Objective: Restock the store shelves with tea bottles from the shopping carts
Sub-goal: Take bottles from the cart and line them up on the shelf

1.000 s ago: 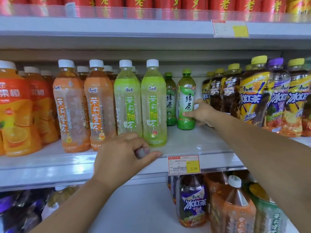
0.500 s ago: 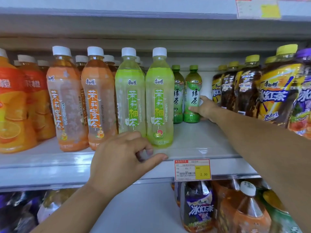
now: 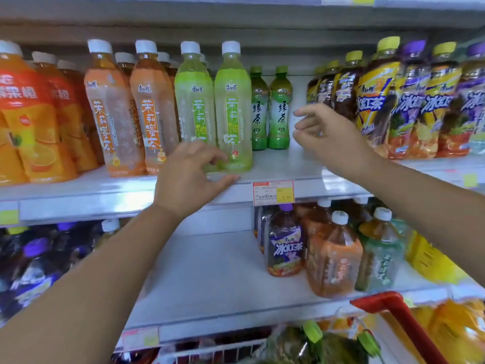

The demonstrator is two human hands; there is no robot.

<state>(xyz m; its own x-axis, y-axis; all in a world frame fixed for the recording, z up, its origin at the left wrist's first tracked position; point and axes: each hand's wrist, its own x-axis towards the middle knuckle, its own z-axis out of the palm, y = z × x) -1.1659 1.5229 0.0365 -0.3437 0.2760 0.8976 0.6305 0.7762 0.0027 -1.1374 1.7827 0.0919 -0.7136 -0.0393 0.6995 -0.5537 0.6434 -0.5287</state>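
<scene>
Bottles (image 3: 232, 109): glossy clear plastic, tapered shoulders.

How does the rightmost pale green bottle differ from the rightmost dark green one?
The pale green bottle has a white cap; the dark green bottle has a green one. The pale one stands at the front edge of the shelf; the dark one stands far back. The pale one's body is light yellow-green, the dark one's a deeper green. Both stand upright on that shelf, with vertical lettering.

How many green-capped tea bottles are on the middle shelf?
2 green tea bottles: one beside the lime-green bottles, the other immediately right of it. More may hide behind.
</scene>
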